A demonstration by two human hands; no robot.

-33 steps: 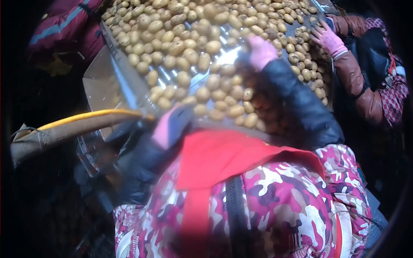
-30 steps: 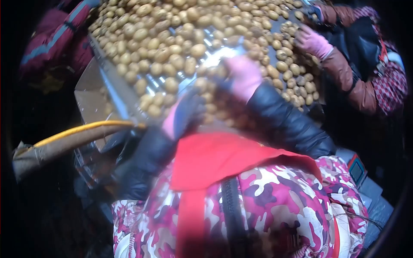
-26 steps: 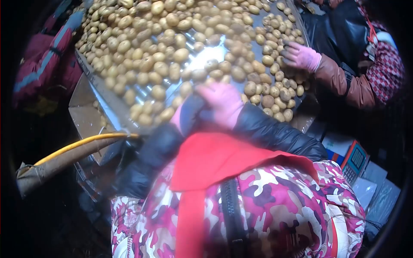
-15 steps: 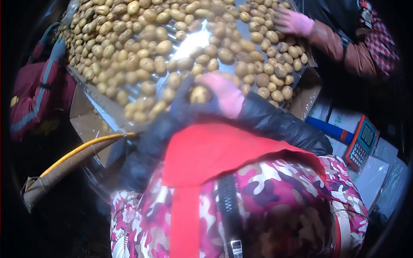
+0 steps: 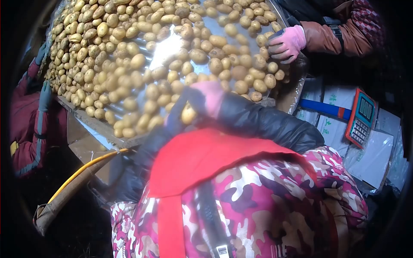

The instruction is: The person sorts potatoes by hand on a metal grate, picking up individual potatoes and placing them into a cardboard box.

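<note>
My right hand, in a pink glove with dark fingers, is at the near edge of a heap of potatoes. My left hand, dark-gloved and blurred, is close beside it on the left. In the gap between the two hands shows a yellow potato; I cannot tell whether either hand grips it. The fingers of both hands are smeared or hidden.
The potatoes lie on a shiny metal sorting table. At the right another person's gloved hand reaches onto the heap; another worker's gloved hand is at the left. A calculator-like device rests on wrapped packs.
The view has shifted, and the potatoes appear further left. My hands remain close together around a potato. The right-hand worker's hand has turned downward among the potatoes.
</note>
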